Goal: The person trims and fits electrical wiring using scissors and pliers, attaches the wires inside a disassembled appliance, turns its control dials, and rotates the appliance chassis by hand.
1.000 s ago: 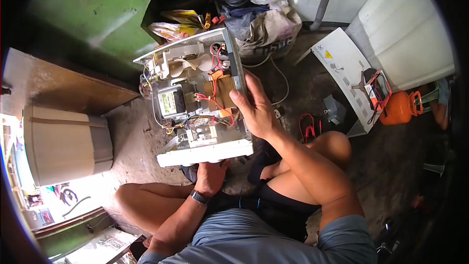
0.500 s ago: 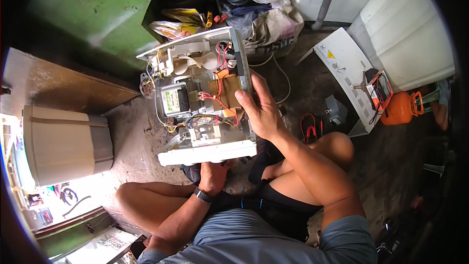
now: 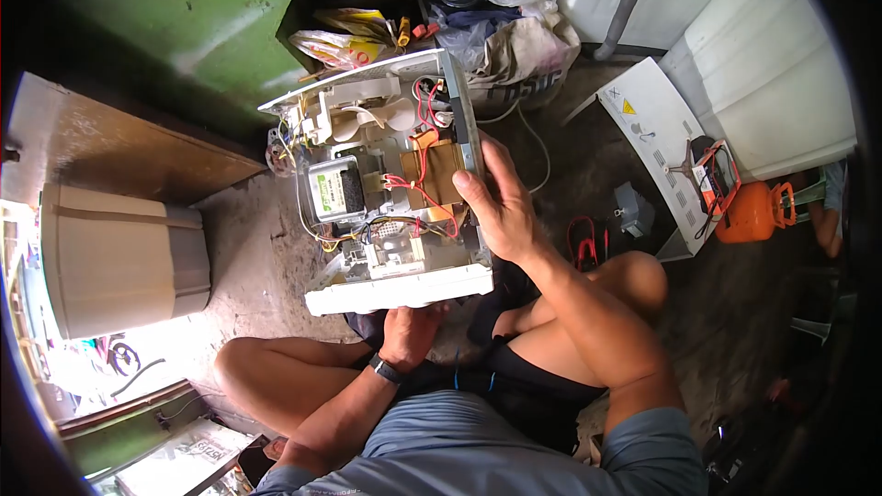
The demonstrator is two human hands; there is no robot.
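A microwave oven [image 3: 400, 290] with its outer cover off is held up over my crossed legs, its inside facing me. Red wires [image 3: 404, 184] run across a brown part [image 3: 437, 174], beside a silver box with a green-and-white label [image 3: 327, 191]. My right hand [image 3: 505, 211] grips the oven's right edge, thumb on the near side and fingers reaching round it. My left hand [image 3: 410, 336] is under the white lower panel, supporting it; the fingertips are hidden beneath.
A white metal cover [image 3: 643, 124] lies at right, with an orange multimeter [image 3: 712, 179] on it. Nearby are an orange gas cylinder [image 3: 753, 211], a grey metal part [image 3: 632, 209] and red-black leads [image 3: 583, 241]. Another person's arm [image 3: 830, 231] shows at far right. Bags [image 3: 528, 50] lie behind.
The microwave oven has shifted slightly right and down in view, with both hands keeping their hold. The background has also shifted a little.
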